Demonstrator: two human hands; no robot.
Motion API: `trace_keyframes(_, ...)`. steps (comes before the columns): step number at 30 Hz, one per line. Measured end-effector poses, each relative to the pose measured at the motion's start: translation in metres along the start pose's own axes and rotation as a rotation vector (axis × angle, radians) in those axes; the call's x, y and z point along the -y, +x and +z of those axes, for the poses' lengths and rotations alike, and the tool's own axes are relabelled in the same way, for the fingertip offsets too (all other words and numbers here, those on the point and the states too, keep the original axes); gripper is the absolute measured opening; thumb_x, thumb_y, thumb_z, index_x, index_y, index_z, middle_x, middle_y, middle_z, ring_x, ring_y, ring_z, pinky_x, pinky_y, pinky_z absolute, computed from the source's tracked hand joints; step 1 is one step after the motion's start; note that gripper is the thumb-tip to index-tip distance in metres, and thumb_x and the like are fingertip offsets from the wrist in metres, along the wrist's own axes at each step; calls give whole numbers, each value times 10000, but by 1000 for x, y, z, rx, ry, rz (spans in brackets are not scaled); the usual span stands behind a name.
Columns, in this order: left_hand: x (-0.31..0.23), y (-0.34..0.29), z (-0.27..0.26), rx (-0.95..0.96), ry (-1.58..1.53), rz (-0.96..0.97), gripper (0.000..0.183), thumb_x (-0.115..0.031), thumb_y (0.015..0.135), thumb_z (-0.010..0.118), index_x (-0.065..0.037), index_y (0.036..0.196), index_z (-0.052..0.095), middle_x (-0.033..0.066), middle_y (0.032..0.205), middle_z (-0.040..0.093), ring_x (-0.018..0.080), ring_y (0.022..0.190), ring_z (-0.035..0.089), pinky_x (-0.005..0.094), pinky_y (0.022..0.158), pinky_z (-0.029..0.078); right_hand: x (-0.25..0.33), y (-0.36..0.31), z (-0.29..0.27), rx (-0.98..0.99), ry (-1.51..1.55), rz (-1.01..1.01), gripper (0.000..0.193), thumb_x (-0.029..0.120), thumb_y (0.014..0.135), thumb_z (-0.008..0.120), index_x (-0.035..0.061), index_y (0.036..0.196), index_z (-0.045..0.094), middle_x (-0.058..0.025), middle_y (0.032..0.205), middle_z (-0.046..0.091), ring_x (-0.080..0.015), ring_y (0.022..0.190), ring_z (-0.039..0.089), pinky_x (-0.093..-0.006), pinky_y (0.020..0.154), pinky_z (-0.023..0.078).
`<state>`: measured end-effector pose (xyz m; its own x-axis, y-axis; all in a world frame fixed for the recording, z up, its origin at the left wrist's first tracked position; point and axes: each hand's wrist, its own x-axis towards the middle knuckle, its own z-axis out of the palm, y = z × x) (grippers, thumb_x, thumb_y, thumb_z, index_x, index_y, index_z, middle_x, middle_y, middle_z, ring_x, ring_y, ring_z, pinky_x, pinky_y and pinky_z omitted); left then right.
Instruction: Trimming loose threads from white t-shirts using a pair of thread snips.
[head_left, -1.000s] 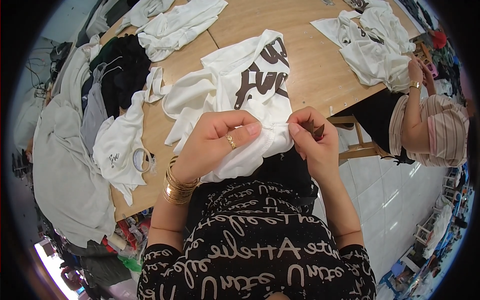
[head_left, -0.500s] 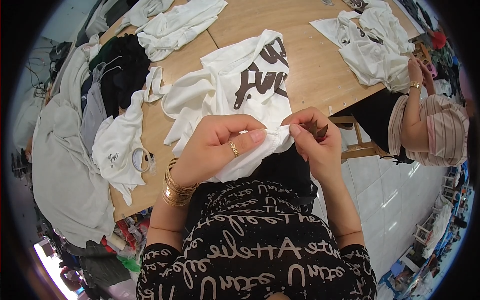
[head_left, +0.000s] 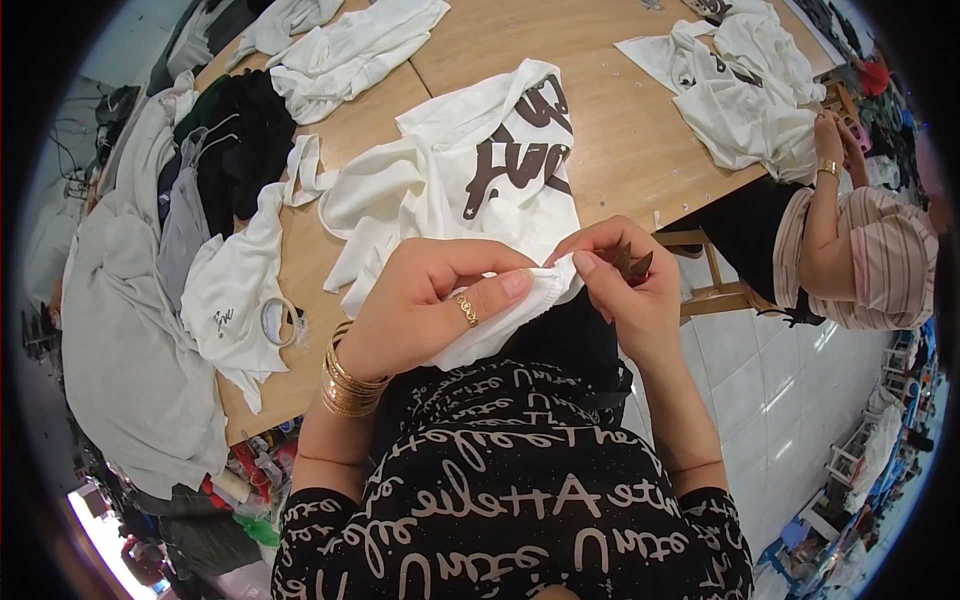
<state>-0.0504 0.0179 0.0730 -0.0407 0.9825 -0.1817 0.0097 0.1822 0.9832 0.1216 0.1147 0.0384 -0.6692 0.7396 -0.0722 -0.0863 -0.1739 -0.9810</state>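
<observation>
A white garment (head_left: 420, 190) with large dark brown lettering lies rumpled on the table, its near edge drawn up over my lap. My left hand (head_left: 430, 300), wearing a ring and gold bangles, is closed on the gathered seam of that edge between thumb and fingers. Close beside it, my right hand (head_left: 635, 290) pinches the same edge between thumb and forefinger. Two pointed dark blades, which look like thread snips (head_left: 632, 264), stick out from the curled fingers of my right hand; their handle is mostly hidden in the palm.
The wooden table (head_left: 620, 120) holds a tape roll (head_left: 278, 322) on a small white garment (head_left: 225, 290), with dark and grey clothes (head_left: 130, 330) piled at left. At right, a co-worker in a striped top (head_left: 860, 260) handles another white garment (head_left: 745, 110). A wooden stool (head_left: 715, 298) stands between us.
My fingers have shifted slightly along the garment's edge, and the seam between them now sits a bit differently. Both hands keep their hold. The whole view has drifted a little.
</observation>
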Motion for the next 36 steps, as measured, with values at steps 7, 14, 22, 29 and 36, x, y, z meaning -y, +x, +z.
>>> trace_keyframes(7,-2,-1,1,-2,37,-2,199,-151,865,538,23,915,620,-8,715,578,17,645,475,170,559,392,-1,0,-1,4,-23,12,59,51,830,553,-3,852,557,40,725,523,0,631,425,-145,551,324)
trace_keyframes(14,6,8,-5,4,37,37,176,-138,857,549,21,887,619,-7,717,578,31,665,485,185,586,404,-3,-4,5,118,-14,-75,127,48,812,595,-6,921,561,10,805,564,-19,684,475,-159,591,375)
trace_keyframes(22,34,25,3,-631,802,553,101,-91,775,628,-29,851,604,29,760,538,102,663,484,227,619,406,1,-3,4,0,-187,33,88,68,810,609,-13,789,582,53,637,497,-2,580,391,-158,509,316)
trace_keyframes(29,42,5,35,-310,259,190,140,-97,764,653,-14,852,582,49,788,563,128,729,548,230,666,428,2,-3,7,-78,-71,27,116,88,816,604,-8,757,573,57,581,473,6,490,346,-160,432,240)
trace_keyframes(36,35,0,20,-64,-209,60,130,-63,827,588,28,918,584,3,830,573,64,778,519,208,724,420,10,-6,6,-88,-20,71,123,92,821,610,-17,773,577,63,601,479,4,541,362,-160,466,257)
